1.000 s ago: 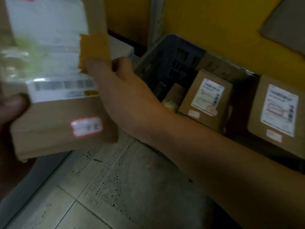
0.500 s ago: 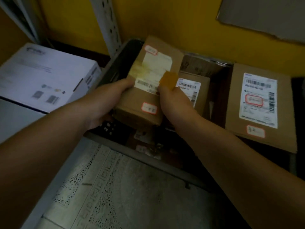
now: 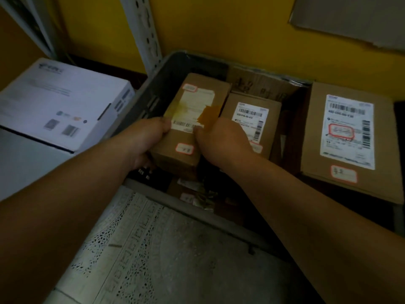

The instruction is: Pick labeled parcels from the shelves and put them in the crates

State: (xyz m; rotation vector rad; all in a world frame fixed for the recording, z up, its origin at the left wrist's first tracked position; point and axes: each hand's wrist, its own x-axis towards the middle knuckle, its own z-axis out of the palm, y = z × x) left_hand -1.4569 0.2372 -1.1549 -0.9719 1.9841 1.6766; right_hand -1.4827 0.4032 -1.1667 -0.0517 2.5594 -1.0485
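1. Nearest you, short of the crate [image 3: 153, 88], lies a patterned floor [image 3: 153, 260]. Your two forearms cross above it and over the crate's near rim, so the load goes down inside the walls rather than onto the edge.

2. Your left hand [image 3: 144, 139] grips the parcel [image 3: 186, 132] along its left side, thumb on the top face near the barcode and fingers curled underneath. That takes the weight, I judge.

3. Your right hand [image 3: 219, 141] grips the parcel's right edge, fingers curled over it. It probably steadies the box and keeps it square to the neighbour.

4. The parcel sits in the crate's left part, label up, near end tilted slightly toward you. Whether it already rests on what lies beneath I cannot tell. Label up lets the barcode and red-bordered stickers be read later.

5. Just right of it in the crate a second box [image 3: 252, 121] lies label up too, seemingly touching it; packing side by side saves room.

6. At the crate's right end a large box [image 3: 350, 137] lies flat, label up, its hand-circled mark showing.

7. Left of the crate, outside it, stands a white carton [image 3: 61, 102].

8. Beyond the crate rise a perforated shelf post [image 3: 146, 34] and a yellow wall [image 3: 219, 29].
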